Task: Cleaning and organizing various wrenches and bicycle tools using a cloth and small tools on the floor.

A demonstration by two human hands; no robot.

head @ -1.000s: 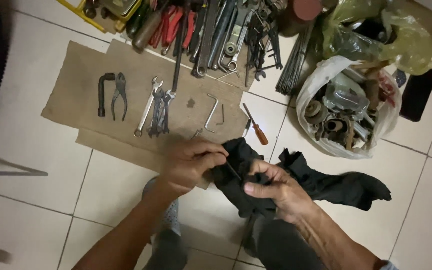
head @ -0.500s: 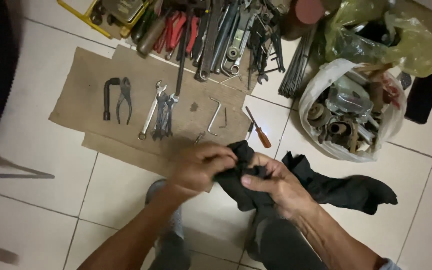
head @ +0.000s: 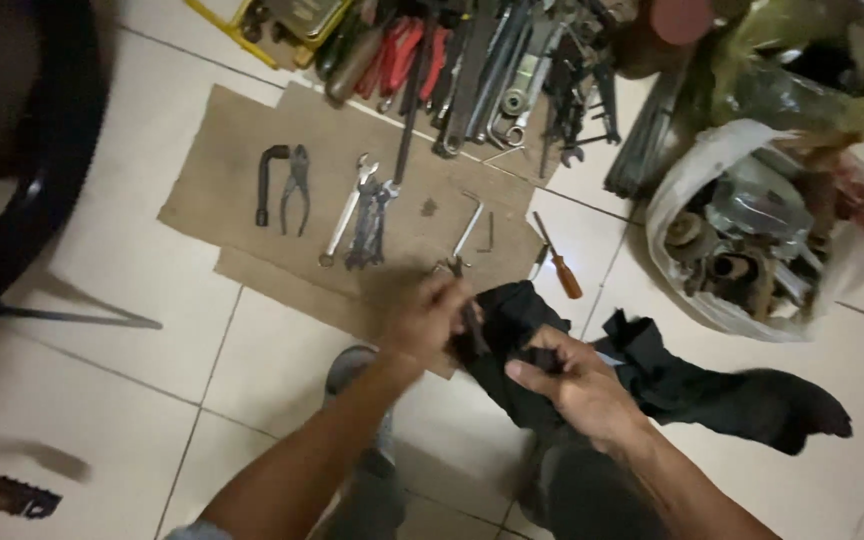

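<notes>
Now your left hand (head: 430, 318) closes its fingers around a small dark metal tool (head: 467, 322), pinching it at the edge of the black cloth (head: 512, 330), while your right hand (head: 574, 385) grips a fold of that same cloth between thumb and fingers. Compared with a second ago, your hands sit a little higher and closer to the cardboard sheet (head: 222, 195), and the left hand has shifted from resting flat on the cloth to curling over the tool; the picture is blurred there, so you cannot tell exactly what kind of tool it is. That reads as rubbing the piece with the cloth, well under way rather than finished.

The cloth drapes over your lap and trails off to your right across the tiled floor (head: 112, 380). On the cardboard the pliers (head: 297, 186), the spanners (head: 360, 215) and the bent hex key (head: 468, 228) lie apart from your hands, and the orange-handled screwdriver (head: 559, 262) rests just beside the cloth's upper edge. A white bag of metal parts (head: 752, 230) sits off to your right.
</notes>
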